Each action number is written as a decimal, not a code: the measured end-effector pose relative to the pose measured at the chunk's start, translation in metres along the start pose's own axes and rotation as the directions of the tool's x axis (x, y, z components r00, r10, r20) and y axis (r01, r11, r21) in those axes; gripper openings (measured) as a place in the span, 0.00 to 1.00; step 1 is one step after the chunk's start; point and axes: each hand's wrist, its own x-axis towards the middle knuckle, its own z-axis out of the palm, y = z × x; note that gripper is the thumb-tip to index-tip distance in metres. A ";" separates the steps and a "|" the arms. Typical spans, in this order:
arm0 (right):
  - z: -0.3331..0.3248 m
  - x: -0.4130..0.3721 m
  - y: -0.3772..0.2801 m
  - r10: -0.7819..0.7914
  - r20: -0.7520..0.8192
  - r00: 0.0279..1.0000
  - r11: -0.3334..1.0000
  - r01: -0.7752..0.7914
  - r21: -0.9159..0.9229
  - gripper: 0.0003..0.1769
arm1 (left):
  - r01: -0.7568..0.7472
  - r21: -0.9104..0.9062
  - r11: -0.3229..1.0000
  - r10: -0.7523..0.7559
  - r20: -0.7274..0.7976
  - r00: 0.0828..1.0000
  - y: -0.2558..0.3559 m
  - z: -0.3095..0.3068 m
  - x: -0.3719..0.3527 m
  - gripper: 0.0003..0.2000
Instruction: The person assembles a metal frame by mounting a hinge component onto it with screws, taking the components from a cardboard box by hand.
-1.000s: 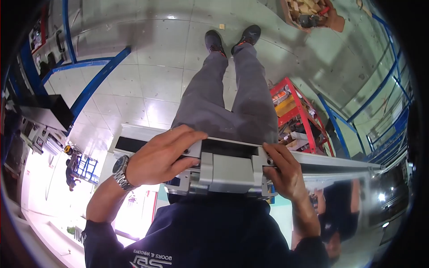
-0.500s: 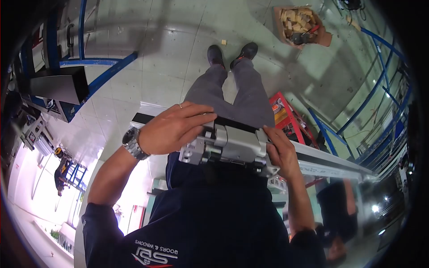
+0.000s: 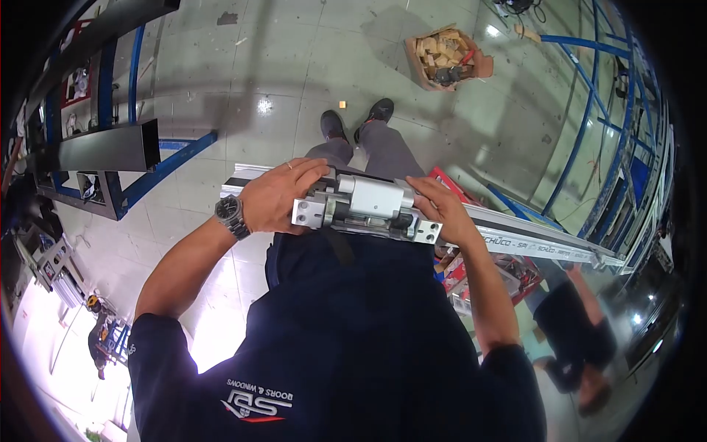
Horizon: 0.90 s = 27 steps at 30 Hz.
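A silver metal door hinge (image 3: 375, 197) with drilled mounting plates sits across a long aluminium profile (image 3: 508, 234) in front of my waist. My left hand (image 3: 276, 195), with a watch on the wrist, is closed around the hinge's left end, its fingers lying over the top. On the other end, my right hand (image 3: 442, 210) grips the hinge's edge, fingers over the top and thumb lower down. The undersides of both grips are hidden. Printed protective film runs along the profile to the right.
A cardboard box (image 3: 420, 70) of wooden blocks stands on the tiled floor ahead. Blue metal racks (image 3: 582, 125) line the right, and a blue frame (image 3: 166, 177) carrying a dark box-section profile (image 3: 103, 147) is at left. Another person (image 3: 571, 324) is at lower right.
My view has shifted, and the hinge with both hands appears higher in it. The hinge's plates now face me more. Both hands keep hold of it.
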 end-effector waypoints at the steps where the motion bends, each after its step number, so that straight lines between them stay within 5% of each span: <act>1: 0.000 0.000 -0.002 0.008 0.001 1.000 1.000 -0.008 0.010 0.23 | -0.009 0.004 1.000 0.009 -0.010 1.000 0.000 -0.001 0.001 0.51; 9: 0.004 -0.003 0.007 -0.093 -0.043 0.995 0.994 0.090 -0.069 0.23 | -0.089 -0.069 0.994 0.089 -0.007 0.996 -0.012 -0.002 0.005 0.53; 27: 0.010 -0.005 0.003 -0.134 -0.111 0.985 0.975 0.111 -0.193 0.23 | -0.078 0.100 0.992 0.082 -0.037 0.996 0.000 -0.001 0.001 0.51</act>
